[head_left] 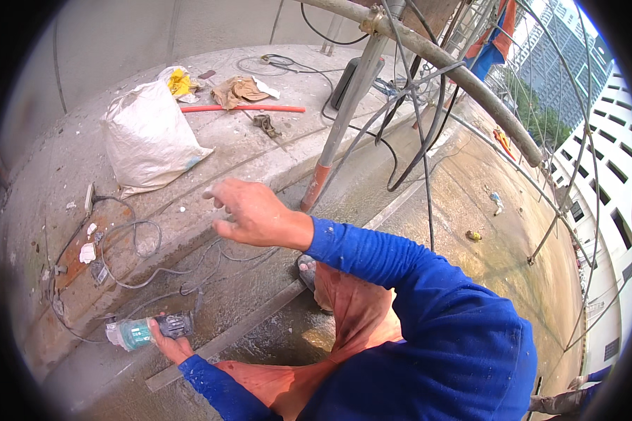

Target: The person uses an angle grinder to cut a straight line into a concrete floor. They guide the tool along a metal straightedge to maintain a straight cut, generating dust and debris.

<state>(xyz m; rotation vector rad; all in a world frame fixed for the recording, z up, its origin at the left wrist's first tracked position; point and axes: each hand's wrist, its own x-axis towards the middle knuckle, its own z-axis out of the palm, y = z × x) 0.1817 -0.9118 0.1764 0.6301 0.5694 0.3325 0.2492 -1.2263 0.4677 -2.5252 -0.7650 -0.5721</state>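
Low on the left, my left hand (170, 344) is wrapped round an angle grinder (135, 335) with a teal body, a dark section and a metal head. The tool is held just above the wet concrete; I cannot make out a disc on it. My right hand (260, 216) reaches out over the concrete ledge (168, 231), thumb and fingers apart, with nothing seen in it. A grey cord (147, 284) lies in loops between the two hands. Behind my right hand stands a white woven sack (147, 137).
An orange-footed scaffold post (351, 105) rises beyond my right hand, with dark cables hanging beside it. A red-orange pipe (242, 108) and crumpled brown paper (237, 91) lie on the ledge. A wooden plank (225, 337) crosses the floor. Another person's sleeve (600, 373) shows at lower right.
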